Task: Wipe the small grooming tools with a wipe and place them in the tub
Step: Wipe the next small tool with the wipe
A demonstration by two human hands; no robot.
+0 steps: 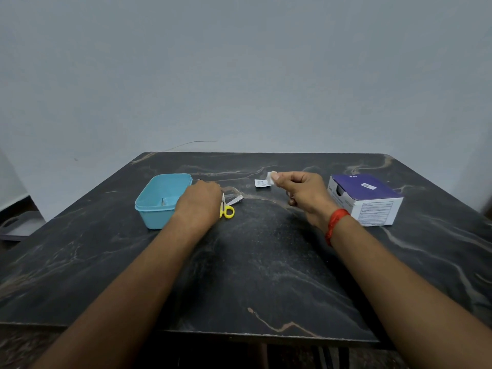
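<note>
White "BD" on the purple top of the box (367, 189), its side label print unreadable, sachet (262, 183) print illegible

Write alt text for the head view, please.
A person's right hand pinches a white wipe above a dark marble table, while the left hand is at yellow-handled scissors and a nail clipper beside a blue tub. A purple-and-white box sits at right.

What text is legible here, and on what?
"BD": on the purple top of the box, near its far edge.
White sticker on the box top: too small to read.
Print on the box's white front: blurred, unreadable.
Wrapper on the table: print too small to read.
Tub: no text visible.
</note>
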